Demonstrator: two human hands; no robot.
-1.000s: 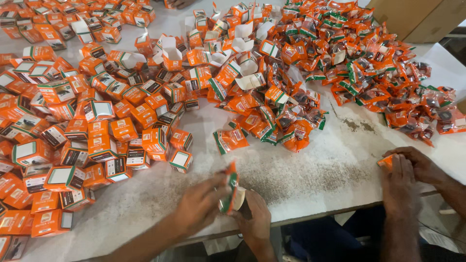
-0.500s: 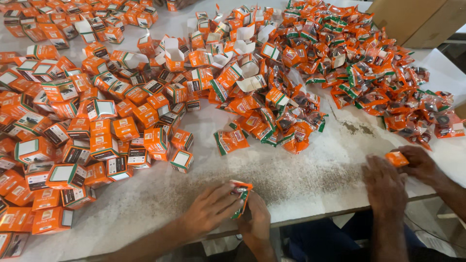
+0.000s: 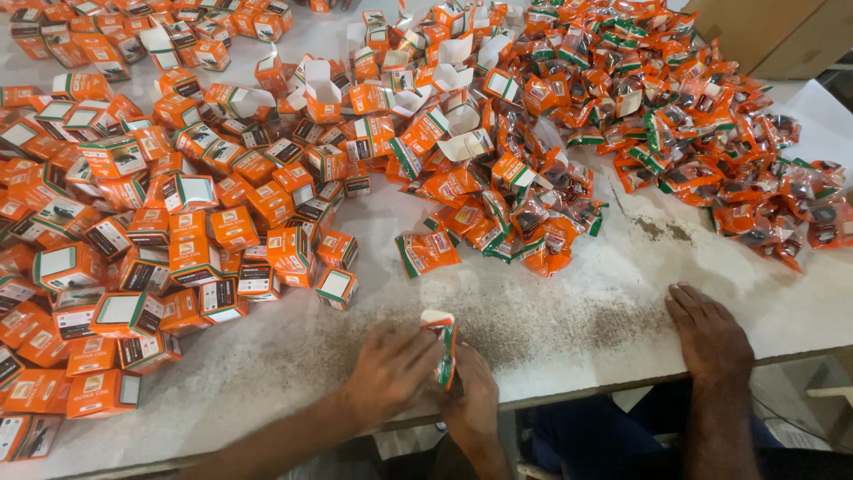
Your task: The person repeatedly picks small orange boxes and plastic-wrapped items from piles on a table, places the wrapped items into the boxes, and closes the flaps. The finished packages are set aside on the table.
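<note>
Both my hands meet at the near edge of the grey table (image 3: 569,329). My left hand (image 3: 391,366) and my right hand (image 3: 473,402) together grip one small orange, white and green carton (image 3: 442,342), held upright between the fingers. A heap of small orange cartons (image 3: 178,231) lies to the left of them. Orange plastic sachets (image 3: 533,222) are piled beyond and to the right.
Another person's hand (image 3: 706,333) rests flat on the table edge at the right. Opened cartons with white flaps (image 3: 444,89) lie at the back middle. More sachets (image 3: 764,196) spread to the far right, near a brown cardboard box (image 3: 764,36).
The carton between my hands has turned upright and been pressed slimmer. The other person's hand at the right has let go of an orange piece and now lies flat.
</note>
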